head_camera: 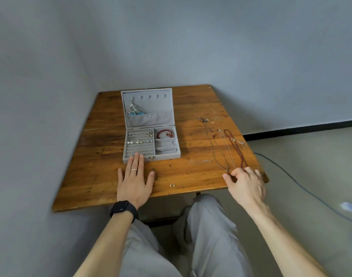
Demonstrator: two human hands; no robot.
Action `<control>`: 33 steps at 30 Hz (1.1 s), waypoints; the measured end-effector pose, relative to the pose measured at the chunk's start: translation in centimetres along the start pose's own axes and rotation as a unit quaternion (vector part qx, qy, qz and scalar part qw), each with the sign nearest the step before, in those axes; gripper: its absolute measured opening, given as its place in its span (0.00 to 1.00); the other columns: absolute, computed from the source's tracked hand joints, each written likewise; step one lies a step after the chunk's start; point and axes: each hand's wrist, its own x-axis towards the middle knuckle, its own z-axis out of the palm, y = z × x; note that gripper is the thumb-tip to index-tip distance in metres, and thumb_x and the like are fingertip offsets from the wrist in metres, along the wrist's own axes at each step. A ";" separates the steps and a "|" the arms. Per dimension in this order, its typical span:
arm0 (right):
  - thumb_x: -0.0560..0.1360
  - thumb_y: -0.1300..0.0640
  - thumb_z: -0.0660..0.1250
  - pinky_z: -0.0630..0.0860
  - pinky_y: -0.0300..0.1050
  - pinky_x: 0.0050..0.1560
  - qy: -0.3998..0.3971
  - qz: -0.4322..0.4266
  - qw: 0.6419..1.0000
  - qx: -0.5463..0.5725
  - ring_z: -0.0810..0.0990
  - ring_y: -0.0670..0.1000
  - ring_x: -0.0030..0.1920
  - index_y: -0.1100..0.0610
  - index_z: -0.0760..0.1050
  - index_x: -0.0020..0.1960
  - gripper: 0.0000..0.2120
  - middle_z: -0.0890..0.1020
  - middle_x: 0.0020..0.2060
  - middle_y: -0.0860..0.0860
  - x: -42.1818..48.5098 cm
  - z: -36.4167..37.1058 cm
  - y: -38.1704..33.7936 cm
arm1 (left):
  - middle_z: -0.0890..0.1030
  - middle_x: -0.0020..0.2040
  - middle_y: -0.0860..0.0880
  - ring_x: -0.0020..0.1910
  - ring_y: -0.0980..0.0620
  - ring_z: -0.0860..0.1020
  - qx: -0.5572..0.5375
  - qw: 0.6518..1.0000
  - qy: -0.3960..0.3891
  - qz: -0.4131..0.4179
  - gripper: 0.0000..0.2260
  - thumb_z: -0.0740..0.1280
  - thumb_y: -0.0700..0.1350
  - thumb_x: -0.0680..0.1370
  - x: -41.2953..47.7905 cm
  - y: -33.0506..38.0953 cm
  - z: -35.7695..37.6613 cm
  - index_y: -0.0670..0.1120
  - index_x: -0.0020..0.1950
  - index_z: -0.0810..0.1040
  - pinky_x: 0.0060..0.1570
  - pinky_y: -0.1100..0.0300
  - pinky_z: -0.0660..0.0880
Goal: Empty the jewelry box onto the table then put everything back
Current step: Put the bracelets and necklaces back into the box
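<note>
One left hand [134, 182] lies palm down on the table [95, 182], fingers straight and spread, holding nothing. Its middle fingertips touch the front wall of the jewelry box [151, 145]. It wears one thin ring [134, 169] and, at the wrist, one black watch [123, 209].

There is one box, covered in grey velvet-like fabric, rectangular, long axis left to right. It sits left of the table's centre with its lid [149, 118] standing open on the far side and its opening towards the person. The lid has six hooks in a row and one pocket; one silver pendant piece [134, 109] with turquoise parts hangs there. The base has a ribbed section on the left holding several small earrings, and three trays on the right. The far tray holds one red bead bracelet [164, 133], the middle tray one fine chain.

On the bare wood lie one small gold-toned piece [172, 184] and one short fine chain [200, 161] lying crosswise. Further right, at least three strands run far to near: one dark cord necklace [213, 144], one pale chain [225, 144] and one red-brown bead necklace [238, 150].

One right hand [245, 184] is at their near ends, fingers curled and blurred; whether it grips anything cannot be told.
</note>
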 end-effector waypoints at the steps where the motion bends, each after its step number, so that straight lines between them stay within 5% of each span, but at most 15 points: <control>1: 0.76 0.40 0.67 0.74 0.49 0.46 -0.003 -0.002 1.000 -0.002 0.76 0.57 0.51 0.52 0.81 0.52 0.17 0.82 0.47 0.53 0.1 0.0 -0.1 | 0.45 0.82 0.54 0.80 0.56 0.42 0.001 1.000 0.001 0.000 0.33 0.42 0.65 0.81 -0.1 0.0 0.0 0.51 0.82 0.44 0.78 0.42 0.45; 6: 0.77 0.46 0.68 0.73 0.47 0.50 -0.074 -0.016 0.996 0.047 0.77 0.55 0.53 0.51 0.78 0.49 0.08 0.79 0.48 0.50 1.2 -0.3 -0.8 | 0.46 0.82 0.53 0.80 0.55 0.43 -0.009 1.000 -0.004 0.003 0.30 0.44 0.62 0.83 -0.5 0.0 -0.4 0.50 0.82 0.46 0.78 0.42 0.46; 9: 0.78 0.47 0.68 0.70 0.42 0.40 -0.108 -0.047 0.990 0.071 0.79 0.50 0.46 0.47 0.73 0.46 0.06 0.77 0.41 0.44 1.8 -1.0 -1.0 | 0.56 0.81 0.47 0.80 0.48 0.54 -0.036 0.999 0.025 0.019 0.28 0.51 0.58 0.84 -1.0 0.6 -1.4 0.47 0.82 0.55 0.77 0.43 0.55; 12: 0.79 0.44 0.66 0.69 0.41 0.33 -0.155 -0.025 0.978 0.135 0.79 0.44 0.39 0.46 0.71 0.46 0.07 0.81 0.39 0.41 2.5 -2.0 -1.0 | 0.77 0.65 0.48 0.63 0.49 0.75 -0.078 0.991 0.074 0.082 0.21 0.61 0.58 0.81 -1.5 3.7 -3.0 0.50 0.71 0.73 0.60 0.52 0.76; 15: 0.77 0.44 0.68 0.70 0.40 0.40 -0.178 0.027 0.946 0.269 0.79 0.42 0.46 0.45 0.74 0.47 0.06 0.83 0.43 0.41 2.7 -3.1 -0.7 | 0.82 0.48 0.55 0.45 0.58 0.79 -0.188 0.975 -0.075 0.088 0.18 0.57 0.63 0.80 -1.0 9.6 -3.9 0.54 0.58 0.80 0.42 0.61 0.78; 18: 0.76 0.48 0.70 0.72 0.40 0.43 -0.153 0.058 0.904 0.395 0.81 0.43 0.45 0.48 0.77 0.47 0.05 0.85 0.40 0.42 2.1 -4.2 -0.4 | 0.86 0.42 0.55 0.38 0.58 0.78 -0.343 0.901 -0.264 -0.033 0.24 0.56 0.65 0.81 0.2 16.0 -3.7 0.50 0.54 0.84 0.39 0.64 0.71; 21: 0.76 0.51 0.71 0.73 0.41 0.44 -0.140 0.068 0.878 0.454 0.82 0.40 0.39 0.49 0.78 0.47 0.04 0.85 0.39 0.41 1.4 -5.1 0.0 | 0.87 0.43 0.51 0.28 0.56 0.66 -0.496 0.752 -0.410 -0.145 0.27 0.55 0.64 0.82 1.4 20.5 -3.0 0.45 0.57 0.82 0.30 0.62 0.61; 25: 0.75 0.51 0.73 0.72 0.32 0.41 -0.128 0.064 0.871 0.470 0.82 0.40 0.42 0.50 0.79 0.45 0.04 0.86 0.40 0.43 -0.2 -5.2 1.7 | 0.82 0.39 0.50 0.28 0.56 0.62 -0.667 0.596 -0.395 -0.207 0.15 0.59 0.55 0.84 3.4 23.3 -2.7 0.44 0.55 0.76 0.28 0.64 0.56; 28: 0.73 0.49 0.73 0.75 0.36 0.45 -0.135 0.070 0.869 0.470 0.83 0.43 0.44 0.49 0.79 0.45 0.05 0.85 0.41 0.45 -1.6 -4.9 3.4 | 0.82 0.44 0.49 0.29 0.57 0.61 -0.701 0.582 -0.344 -0.226 0.04 0.61 0.45 0.84 5.3 23.6 -3.0 0.46 0.55 0.74 0.26 0.67 0.57; 33: 0.70 0.43 0.72 0.75 0.37 0.43 -0.134 0.090 0.864 0.476 0.82 0.45 0.41 0.45 0.78 0.44 0.08 0.85 0.40 0.47 -3.8 -3.8 5.6 | 0.80 0.42 0.51 0.28 0.58 0.63 -0.692 0.617 -0.301 -0.221 0.04 0.63 0.43 0.83 8.2 22.3 -4.1 0.45 0.57 0.75 0.24 0.68 0.59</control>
